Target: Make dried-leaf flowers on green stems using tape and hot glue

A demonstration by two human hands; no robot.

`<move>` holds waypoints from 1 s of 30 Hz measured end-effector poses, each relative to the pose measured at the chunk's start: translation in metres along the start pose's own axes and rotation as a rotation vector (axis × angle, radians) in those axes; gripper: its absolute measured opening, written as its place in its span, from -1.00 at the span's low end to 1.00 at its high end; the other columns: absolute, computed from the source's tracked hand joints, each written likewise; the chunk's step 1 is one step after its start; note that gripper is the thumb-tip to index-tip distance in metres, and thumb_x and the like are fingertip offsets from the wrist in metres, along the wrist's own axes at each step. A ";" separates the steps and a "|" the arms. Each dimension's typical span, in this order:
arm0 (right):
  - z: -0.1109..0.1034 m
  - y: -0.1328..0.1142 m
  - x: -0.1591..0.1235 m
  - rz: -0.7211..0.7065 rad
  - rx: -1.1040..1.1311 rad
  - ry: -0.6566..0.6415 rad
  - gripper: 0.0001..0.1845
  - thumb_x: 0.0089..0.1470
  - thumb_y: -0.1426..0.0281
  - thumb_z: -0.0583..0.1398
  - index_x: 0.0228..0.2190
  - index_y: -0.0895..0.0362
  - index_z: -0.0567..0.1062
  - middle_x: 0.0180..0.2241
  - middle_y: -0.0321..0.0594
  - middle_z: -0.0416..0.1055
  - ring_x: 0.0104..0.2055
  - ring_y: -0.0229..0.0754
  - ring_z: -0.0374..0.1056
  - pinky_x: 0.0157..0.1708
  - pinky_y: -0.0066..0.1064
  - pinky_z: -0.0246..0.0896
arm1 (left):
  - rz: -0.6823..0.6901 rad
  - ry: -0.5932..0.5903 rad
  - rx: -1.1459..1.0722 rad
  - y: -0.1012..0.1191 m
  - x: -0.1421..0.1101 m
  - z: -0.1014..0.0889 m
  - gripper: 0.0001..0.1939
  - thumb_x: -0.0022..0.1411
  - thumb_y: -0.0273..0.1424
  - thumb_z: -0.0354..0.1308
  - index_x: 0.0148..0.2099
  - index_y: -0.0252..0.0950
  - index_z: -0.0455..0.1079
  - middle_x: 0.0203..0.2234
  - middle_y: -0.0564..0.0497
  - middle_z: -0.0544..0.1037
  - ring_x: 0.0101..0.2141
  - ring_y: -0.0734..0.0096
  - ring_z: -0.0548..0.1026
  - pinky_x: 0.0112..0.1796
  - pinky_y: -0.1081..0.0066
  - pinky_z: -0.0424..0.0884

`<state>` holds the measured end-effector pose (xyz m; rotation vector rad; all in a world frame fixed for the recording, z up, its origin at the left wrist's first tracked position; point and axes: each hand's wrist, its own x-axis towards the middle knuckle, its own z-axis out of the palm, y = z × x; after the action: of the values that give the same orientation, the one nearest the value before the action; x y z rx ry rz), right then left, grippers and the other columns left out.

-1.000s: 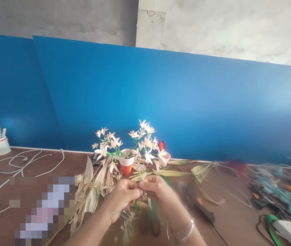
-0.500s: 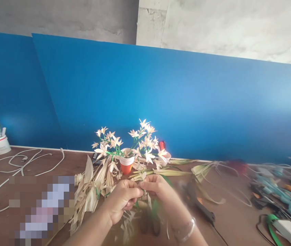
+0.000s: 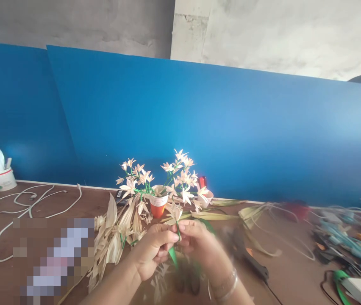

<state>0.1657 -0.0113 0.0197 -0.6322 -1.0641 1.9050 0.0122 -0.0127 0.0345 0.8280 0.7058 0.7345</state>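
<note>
A pale husk-like artificial flower (image 3: 176,211) stands upright between my two hands, its short stem wrapped in green. My left hand (image 3: 155,248) is closed, thumb and fingers pinching the stem from the left. From the right, my right hand (image 3: 199,241) has its fingertips closed on the same stem; part of this hand is blurred. A strip of green tape (image 3: 173,256) hangs below the fingers. Just behind, an orange and white paper cup (image 3: 158,207) stands amid similar pale flowers (image 3: 185,195) on green stems.
Dry husks (image 3: 113,245) lie left of my hands. Blurred dark handles (image 3: 187,281) sit beneath them. A black glue gun (image 3: 252,260) with a cord lies to the right. White cable (image 3: 28,207) and a white tub (image 3: 1,180) are at left; a blue panel (image 3: 199,127) rises behind.
The flower now stands higher and plainer above my fingertips, with its green stem showing. Green tape has come into sight under my left hand. The view has shifted slightly.
</note>
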 end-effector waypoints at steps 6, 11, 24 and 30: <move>-0.002 -0.001 -0.002 -0.005 0.041 -0.020 -0.82 -0.15 0.36 0.32 -0.49 0.26 0.57 -0.72 -0.43 0.05 -0.67 -0.47 -0.19 -0.68 -0.55 -0.40 | -0.013 -0.012 -0.023 0.000 -0.001 0.001 -0.80 -0.17 -0.44 0.22 -0.56 -0.32 0.20 -0.77 0.26 0.16 -0.75 0.78 -0.09 -0.69 0.62 -0.26; 0.000 -0.001 0.000 -0.020 0.100 0.048 -0.84 -0.20 0.40 0.34 -0.59 0.26 0.52 -0.73 -0.48 -0.04 -0.66 -0.47 -0.24 -0.68 -0.56 -0.42 | 0.006 -0.013 -0.020 -0.001 -0.001 0.002 -0.84 -0.16 -0.41 0.21 -0.54 -0.36 0.28 -0.76 0.23 0.20 -0.74 0.79 -0.07 -0.67 0.61 -0.23; 0.015 -0.006 -0.005 -0.014 -0.053 0.307 -0.73 -0.25 0.41 0.31 -0.70 0.18 0.29 -0.73 -0.48 -0.05 -0.64 -0.44 -0.23 -0.63 -0.50 -0.34 | 0.096 0.164 0.206 0.004 -0.001 0.002 -0.78 -0.24 -0.37 0.24 -0.61 -0.33 0.23 -0.80 0.23 0.19 -0.73 0.73 0.03 -0.67 0.56 -0.21; 0.019 -0.012 -0.007 -0.007 -0.218 0.364 -0.74 -0.25 0.42 0.25 -0.76 0.16 0.26 -0.75 -0.48 -0.06 -0.65 -0.43 -0.23 -0.62 -0.45 -0.38 | 0.081 0.239 0.247 0.002 0.000 0.005 -0.83 -0.24 -0.40 0.21 -0.57 -0.33 0.26 -0.76 0.21 0.23 -0.71 0.70 0.08 -0.68 0.55 -0.19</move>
<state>0.1601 -0.0216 0.0401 -1.0515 -1.0376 1.5985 0.0161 -0.0138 0.0385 1.0077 0.9957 0.8391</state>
